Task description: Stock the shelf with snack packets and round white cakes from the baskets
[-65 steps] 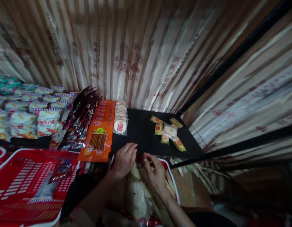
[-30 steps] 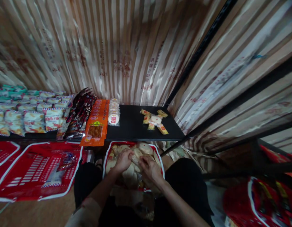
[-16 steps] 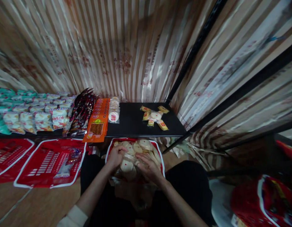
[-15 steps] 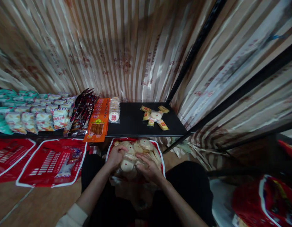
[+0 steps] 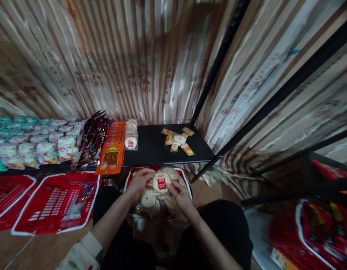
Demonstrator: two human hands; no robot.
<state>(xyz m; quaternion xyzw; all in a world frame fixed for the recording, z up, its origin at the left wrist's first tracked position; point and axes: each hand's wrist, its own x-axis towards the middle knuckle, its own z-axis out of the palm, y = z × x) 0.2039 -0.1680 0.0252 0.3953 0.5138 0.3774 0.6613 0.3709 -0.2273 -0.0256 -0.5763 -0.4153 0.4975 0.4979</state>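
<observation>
Over a red basket (image 5: 188,182) with a white rim, both my hands hold up a clear-wrapped round white cracker (image 5: 161,176) with a red and yellow label facing up. The fingers of my left hand (image 5: 141,182) are closed at its left edge, partly hidden behind it. My right hand (image 5: 179,193) pinches its lower right side between thumb and fingers. More wrapped round crackers (image 5: 148,198) fill the basket below, several with a small red dot. The basket stands between my knees, under the shelf's front edge.
On the black shelf (image 5: 150,144) lie white snack packs (image 5: 46,152), dark shiny packets (image 5: 92,140), orange packets (image 5: 113,150), a row of wrapped crackers (image 5: 131,142) and small yellow packets (image 5: 188,149). Red baskets (image 5: 46,210) sit at left. A black post (image 5: 232,146) slants at right.
My hands were spread among the crackers in the basket; now they have come together and raised one labelled cracker. The whole view has shifted slightly.
</observation>
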